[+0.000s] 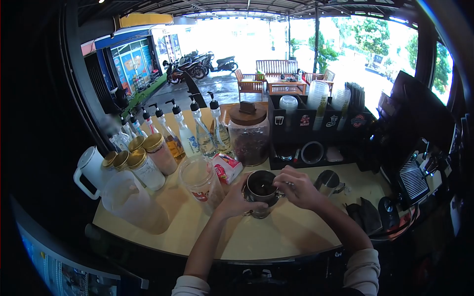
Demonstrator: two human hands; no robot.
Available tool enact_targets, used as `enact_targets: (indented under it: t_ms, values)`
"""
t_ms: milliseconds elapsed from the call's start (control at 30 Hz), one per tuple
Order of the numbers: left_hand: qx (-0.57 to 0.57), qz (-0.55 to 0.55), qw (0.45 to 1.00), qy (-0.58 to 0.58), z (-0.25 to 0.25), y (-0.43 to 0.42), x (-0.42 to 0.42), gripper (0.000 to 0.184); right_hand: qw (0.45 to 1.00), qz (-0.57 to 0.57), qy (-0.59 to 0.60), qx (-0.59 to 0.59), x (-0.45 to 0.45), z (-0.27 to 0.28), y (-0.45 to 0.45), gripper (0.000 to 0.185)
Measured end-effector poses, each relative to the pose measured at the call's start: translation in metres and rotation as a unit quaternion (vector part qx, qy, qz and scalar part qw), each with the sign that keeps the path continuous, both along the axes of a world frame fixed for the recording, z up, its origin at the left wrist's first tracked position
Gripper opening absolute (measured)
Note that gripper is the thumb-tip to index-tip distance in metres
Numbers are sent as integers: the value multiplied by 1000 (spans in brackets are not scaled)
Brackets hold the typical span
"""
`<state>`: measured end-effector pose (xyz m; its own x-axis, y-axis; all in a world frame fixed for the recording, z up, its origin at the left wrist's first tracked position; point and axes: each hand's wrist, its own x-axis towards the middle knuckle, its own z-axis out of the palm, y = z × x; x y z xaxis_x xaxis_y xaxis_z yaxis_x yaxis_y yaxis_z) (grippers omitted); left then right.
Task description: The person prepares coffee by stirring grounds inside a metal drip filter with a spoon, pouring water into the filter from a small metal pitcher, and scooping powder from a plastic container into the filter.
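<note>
A dark round metal cup or filter (261, 183) sits on top of a clear glass vessel (260, 212) near the middle of the counter. Its inside looks dark. My left hand (236, 201) is wrapped round the left side of the cup. At the cup's right rim, my right hand (297, 186) is pinched closed; what its fingertips hold, if anything, is too small to make out. Just behind and left lies a pink and white packet (226, 167). A large clear plastic jug (200, 180) stands left of my left hand, and a metal pitcher (327, 183) is right of my right hand.
Pump bottles (203, 130), gold-lidded jars (148, 170) and a white jug (91, 170) line the left side. A wooden-lidded jar (249, 138) and a black cup organizer (316, 129) stand behind. At right are a dark cloth (364, 215) and a machine (417, 175).
</note>
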<state>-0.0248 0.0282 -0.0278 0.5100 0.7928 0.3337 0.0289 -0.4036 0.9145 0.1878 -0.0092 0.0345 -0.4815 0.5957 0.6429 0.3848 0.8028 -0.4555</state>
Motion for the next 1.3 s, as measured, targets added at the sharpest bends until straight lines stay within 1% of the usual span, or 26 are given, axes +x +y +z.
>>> enact_targets:
  t_ms: [100,167,200,267,300,333,400,433,467,533,600,633,700,833,900,933,1000,1067,1133,1200,1267,1300]
  values:
    - [7,-1,1000,-6,-1,0,0,89,999,-31,11,16,2,-3,3,5]
    - [-15,-17,999,-33,0,-1,1,89,1000,16,11,-1,-1,-5,-2,9]
    - [-14,-17,999,-33,0,-1,1,89,1000,16,11,1,-1,-3,-1,9]
    - [-9,-4,1000,-18,-1,-1,1,88,999,-10,-14,30,2,0,1,9]
    - [-9,-4,1000,-18,-3,-2,1,88,999,-26,-21,8,5,-1,4,9]
    - [-10,-6,1000,-27,-4,-2,2,88,999,-26,-20,9,3,-3,3,9]
    - [-9,-6,999,-37,-1,-1,1,88,999,29,16,13,-1,-7,-1,6]
    - [-4,-2,1000,-20,1,-2,1,88,999,30,16,14,0,-5,0,6]
    - [1,1,1000,-3,2,-2,1,88,1000,15,2,27,1,-3,1,7]
    - [2,1,1000,-8,0,-2,1,88,999,-1,-11,38,3,-3,0,7]
    - [10,1,1000,-14,1,-1,1,87,999,-31,2,-14,3,-2,0,9]
    - [10,3,1000,-9,1,-2,1,87,999,-31,2,-13,2,-1,-2,9]
    - [9,4,1000,-4,2,-3,2,87,1000,7,-11,23,-3,0,-8,8]
    - [-3,1,1000,-19,3,-5,2,86,999,-29,-14,35,2,-2,0,9]
    - [0,2,1000,-18,4,-4,2,86,1000,10,-13,18,0,-1,-5,8]
    - [2,2,1000,-15,3,-3,2,86,1000,10,-13,18,1,0,-3,8]
    - [2,-1,1000,-10,3,-4,2,86,998,-8,-37,57,5,2,3,8]
    - [0,3,1000,-23,3,-5,2,86,998,-24,-19,57,5,0,5,8]
    - [-2,7,1000,-17,2,-4,2,87,1000,2,-9,2,3,2,-1,7]
    - [-7,9,1000,-11,2,-3,2,87,1000,-4,-31,3,3,5,-5,7]
    - [-6,6,1000,-16,3,-4,2,87,998,-33,-45,40,6,6,-2,11]
    - [-5,6,1000,-17,3,-4,2,87,998,-33,-45,41,4,4,-3,11]
